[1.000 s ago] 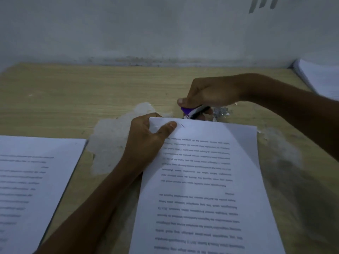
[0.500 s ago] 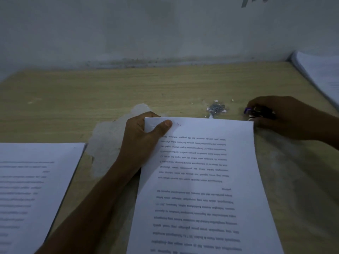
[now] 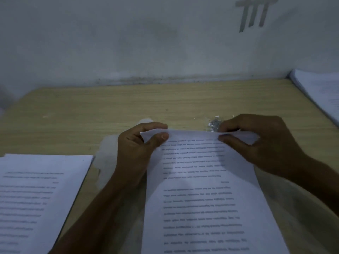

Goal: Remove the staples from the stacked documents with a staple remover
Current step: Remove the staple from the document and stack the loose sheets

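Note:
A printed white document (image 3: 205,195) lies in front of me on the wooden table, its text upside down to me. My left hand (image 3: 137,149) pinches its far left corner between thumb and fingers. My right hand (image 3: 260,142) pinches the far right part of the same top edge, which is lifted and bent a little. A small heap of pulled staples and paper bits (image 3: 214,124) sits just beyond the edge, between my hands. No staple remover shows in the view.
A stack of printed sheets (image 3: 36,198) lies at the near left. Another paper stack (image 3: 319,92) sits at the far right edge of the table (image 3: 128,107). A grey wall runs along the table's back. A pale worn patch (image 3: 108,156) marks the tabletop by my left wrist.
My right hand moved right with the purple staple remover, then came back without it and took hold of the document's top edge. My left hand kept its corner. The top edge rose.

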`<state>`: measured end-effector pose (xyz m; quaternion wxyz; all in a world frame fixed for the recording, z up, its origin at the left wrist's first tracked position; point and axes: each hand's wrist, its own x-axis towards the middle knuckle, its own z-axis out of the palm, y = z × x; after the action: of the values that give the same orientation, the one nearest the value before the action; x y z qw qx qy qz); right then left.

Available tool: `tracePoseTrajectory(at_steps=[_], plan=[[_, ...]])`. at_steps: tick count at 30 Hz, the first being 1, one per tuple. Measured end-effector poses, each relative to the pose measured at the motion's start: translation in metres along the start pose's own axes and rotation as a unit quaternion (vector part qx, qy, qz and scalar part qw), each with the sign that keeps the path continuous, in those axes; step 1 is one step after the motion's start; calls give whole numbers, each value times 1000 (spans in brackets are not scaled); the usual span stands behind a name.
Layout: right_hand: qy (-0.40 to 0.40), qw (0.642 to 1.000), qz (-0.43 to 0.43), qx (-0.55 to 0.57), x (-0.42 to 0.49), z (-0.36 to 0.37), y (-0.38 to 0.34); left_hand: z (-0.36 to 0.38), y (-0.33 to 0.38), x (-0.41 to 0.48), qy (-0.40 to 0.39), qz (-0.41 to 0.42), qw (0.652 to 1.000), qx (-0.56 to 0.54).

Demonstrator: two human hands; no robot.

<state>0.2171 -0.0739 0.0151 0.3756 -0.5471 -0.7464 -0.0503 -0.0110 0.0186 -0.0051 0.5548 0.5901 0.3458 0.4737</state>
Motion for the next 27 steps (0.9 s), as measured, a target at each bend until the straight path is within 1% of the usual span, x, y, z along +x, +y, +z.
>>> tracePoseTrajectory(at_steps=[2,4,7,9,17,22,25,27], plan=[[33,994,-74,-80,-10,4,4,-6,-4,2,-39,-7,999,-2],[62,978,-144,-138,-22,8,7,-14,-11,6,-89,-2,996,-3],[66,962,-214,-159,-37,15,8,-24,-19,11,-183,50,982,21],[57,958,-230,-164,-42,19,9,-26,-21,12,-216,63,974,32],[21,960,-230,-157,-42,20,6,-28,-29,14,-230,68,970,47],[23,963,-222,-153,-44,20,8,-28,-30,14,-229,63,971,38],[20,968,-196,-157,-44,21,11,-27,-26,13,-227,61,971,37],[23,979,-148,-137,-41,22,10,-25,-22,12,-209,43,977,28]])
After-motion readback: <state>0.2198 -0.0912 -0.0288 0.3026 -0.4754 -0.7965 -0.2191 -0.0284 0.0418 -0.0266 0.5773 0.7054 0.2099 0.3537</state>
